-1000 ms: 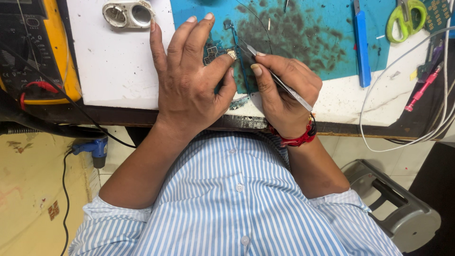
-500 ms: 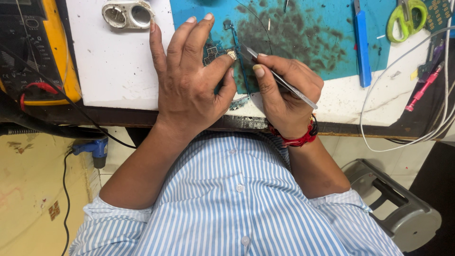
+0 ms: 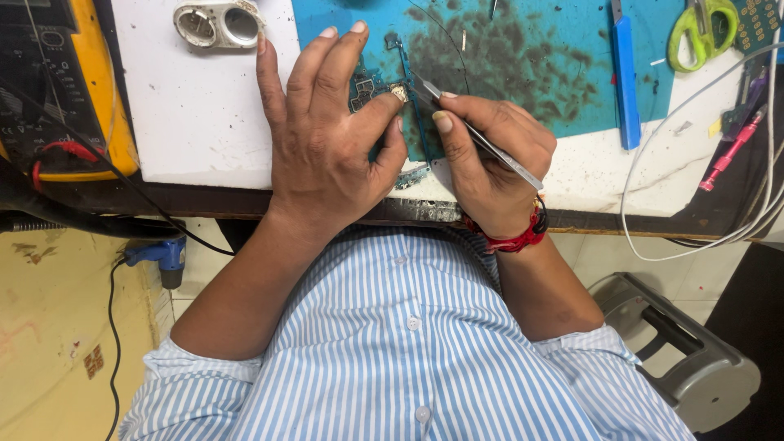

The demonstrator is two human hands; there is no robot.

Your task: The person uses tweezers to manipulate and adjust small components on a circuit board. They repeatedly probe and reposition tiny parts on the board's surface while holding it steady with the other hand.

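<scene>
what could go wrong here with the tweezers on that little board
The metal tweezers in the right hand touch a small silver part on the dark circuit board; a slip might scratch it or flick the part away. The left hand pins the board with its fingertips beside the tips, so it could get poked.

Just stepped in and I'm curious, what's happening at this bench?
A person in a striped shirt is working on a small circuit board lying on a stained teal mat. The left hand pins the board down while the right hand holds metal tweezers, tip at a small part beside the left thumb. A yellow multimeter, a blue tool and green scissors lie unused nearby.
</scene>
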